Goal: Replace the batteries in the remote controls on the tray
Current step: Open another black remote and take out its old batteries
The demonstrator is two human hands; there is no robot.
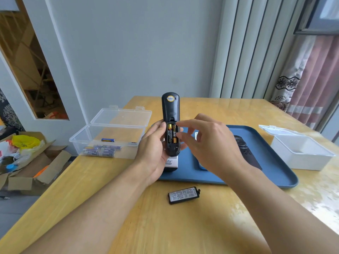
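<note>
Remote in hand: your left hand point(154, 143) grips one black remote control point(171, 123) upright above the 9 o'clock edge of the blue tray point(275, 169), back toward you, so the open battery bay faces your eyes and your other hand. Batteries in the bay point(172, 133): two, gold and black, seated side by side. Your right hand point(207, 142) hovers at 3 o'clock of the bay, fingers loosely spread and holding nothing, fingertips just beside the cells; placed so, it looks ready to prise them out. Battery cover point(184, 195): one, label up, lying on the wooden table point(146, 226) at 6 o'clock of the tray, set aside near you, likely so it comes to hand for refitting. Remotes resting on the tray: one black point(246, 153) toward 3 o'clock, partly behind your right wrist; one white point(171, 163) under the held unit; a blue and white item behind your right hand is too hidden to name. Clear lidded box point(110, 143): one, open, at 9 o'clock of the tray, holding blue batteries point(102, 151), roughly half a dozen, exact count unclear. White box point(300, 153): one, lid open, at 3 o'clock of the tray; I cannot see anything in it. Cardboard boxes point(33, 162) of oddments sit on the floor at far 9 o'clock.
</note>
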